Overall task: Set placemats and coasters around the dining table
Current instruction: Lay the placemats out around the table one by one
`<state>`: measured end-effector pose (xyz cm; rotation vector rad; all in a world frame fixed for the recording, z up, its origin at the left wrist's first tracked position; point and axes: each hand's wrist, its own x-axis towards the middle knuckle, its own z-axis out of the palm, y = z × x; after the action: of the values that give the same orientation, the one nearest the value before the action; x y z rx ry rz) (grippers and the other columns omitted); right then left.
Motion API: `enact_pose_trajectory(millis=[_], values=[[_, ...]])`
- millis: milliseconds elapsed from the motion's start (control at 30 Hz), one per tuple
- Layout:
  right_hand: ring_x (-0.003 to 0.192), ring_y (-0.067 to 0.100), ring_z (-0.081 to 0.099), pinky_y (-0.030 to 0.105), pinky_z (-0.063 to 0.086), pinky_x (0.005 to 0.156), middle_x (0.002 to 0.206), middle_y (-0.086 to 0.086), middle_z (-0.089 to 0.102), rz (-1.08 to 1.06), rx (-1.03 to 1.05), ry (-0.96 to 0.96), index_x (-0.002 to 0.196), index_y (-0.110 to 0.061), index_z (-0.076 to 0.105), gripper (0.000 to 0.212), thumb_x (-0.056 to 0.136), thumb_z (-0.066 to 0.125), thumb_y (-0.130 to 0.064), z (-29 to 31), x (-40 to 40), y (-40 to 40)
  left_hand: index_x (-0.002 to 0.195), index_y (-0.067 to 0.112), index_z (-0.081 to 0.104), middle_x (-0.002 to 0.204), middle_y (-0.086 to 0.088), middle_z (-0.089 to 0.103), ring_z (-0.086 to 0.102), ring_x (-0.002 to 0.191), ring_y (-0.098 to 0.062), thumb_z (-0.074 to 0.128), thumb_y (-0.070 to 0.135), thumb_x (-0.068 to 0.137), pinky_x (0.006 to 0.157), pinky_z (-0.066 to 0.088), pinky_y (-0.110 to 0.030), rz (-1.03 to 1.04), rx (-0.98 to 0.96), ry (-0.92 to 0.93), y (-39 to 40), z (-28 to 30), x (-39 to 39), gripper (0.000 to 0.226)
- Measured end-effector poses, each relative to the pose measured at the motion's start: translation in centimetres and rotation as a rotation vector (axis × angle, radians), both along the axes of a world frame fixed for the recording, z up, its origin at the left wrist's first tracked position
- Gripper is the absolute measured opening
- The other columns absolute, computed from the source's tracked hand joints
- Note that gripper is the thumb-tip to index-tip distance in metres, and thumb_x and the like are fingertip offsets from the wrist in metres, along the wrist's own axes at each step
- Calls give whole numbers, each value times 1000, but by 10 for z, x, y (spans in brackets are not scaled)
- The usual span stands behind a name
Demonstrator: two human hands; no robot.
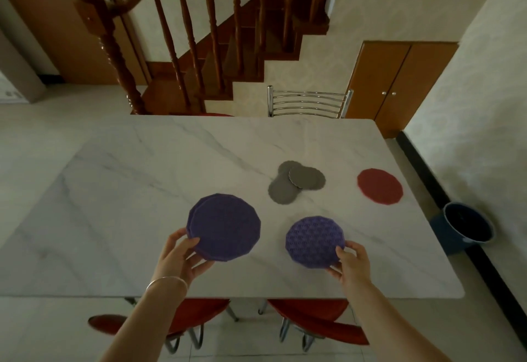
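Now, left hand (182, 253): holds a small stack of plain purple round mats (224, 227) by its near edge, thumb on top and fingers underneath; a thin bracelet (166, 281) circles the wrist.
Right hand (349, 259): pinches a single purple patterned mat (313, 242) at its near right edge, thumb on top, fingers curled below.
Purple mats: both lie over the near half of the marble dining table (142, 190), apart from each other, stack to the left, single mat to the right; whether they touch the tabletop cannot be told.
Grey coasters (296, 182): a loose overlapping pile with scalloped edges, near the table's middle, beyond the purple mats.
Red round mat (379, 186): flat on the table by its right edge, well apart from the grey pile.
Chairs: red seats (308, 316) tucked under the near edge; a metal-backed chair (308, 102) at the far side.
Floor at right: a dark blue bucket (467, 224) beside the wall.
Background: a wooden staircase (199, 33) and a brown cabinet (396, 82).
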<state>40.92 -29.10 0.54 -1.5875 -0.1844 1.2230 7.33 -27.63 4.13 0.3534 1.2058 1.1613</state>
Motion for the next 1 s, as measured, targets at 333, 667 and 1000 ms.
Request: enact_pose_trajectory(millis=[333,667,1000], values=[[86,31,64,34,54,59,99,12,60,126,-162,-252,94,-20,55,12,89,55,-9,-42,15,7,91,26,62,98,-13,68,67,80,-34,65,6,74,54,57,-39,39,-40,58,-22,-12,4,26],[100,24,57,29,39,77,115,10,57,530,-157,-864,118,-16,57,37,83,48,-7,-33,15,-5,92,23,60,97,-14,66,65,83,-36,59,1,82,55,58,-41,53,-38,22,-23,-15,19,24],[90,16,65,41,56,85,91,-8,66,810,155,-374,113,-16,62,32,86,64,-33,43,-85,32,100,18,61,94,-14,69,72,72,-31,72,11,62,57,57,-39,23,-11,25,-30,6,32,40]])
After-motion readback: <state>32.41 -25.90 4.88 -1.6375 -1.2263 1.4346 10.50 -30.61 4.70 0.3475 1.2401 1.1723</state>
